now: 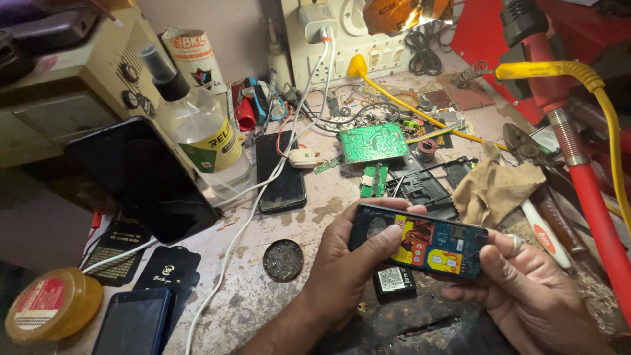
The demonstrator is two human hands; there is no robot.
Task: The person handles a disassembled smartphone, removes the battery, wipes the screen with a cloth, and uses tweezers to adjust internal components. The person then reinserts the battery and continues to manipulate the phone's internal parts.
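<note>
Both hands hold a small mobile phone (427, 244) with its back cover off, turned sideways above the workbench. A yellow and red label shows in its open back. My left hand (345, 269) grips the left end, thumb pressed across the back near the label. My right hand (526, 289), with a ring on one finger, cups the right end from below. A small black battery (394, 281) with a white sticker lies on the bench just under the phone.
A green circuit board (373, 142), black phone (281, 172), clear spray bottle (197, 125) and white cable (250, 210) lie behind. A round tin (283, 260), brown cloth (493, 187), pliers (526, 148), red tube (585, 177), dark tablet (148, 177) and yellow tub (52, 307) surround the hands.
</note>
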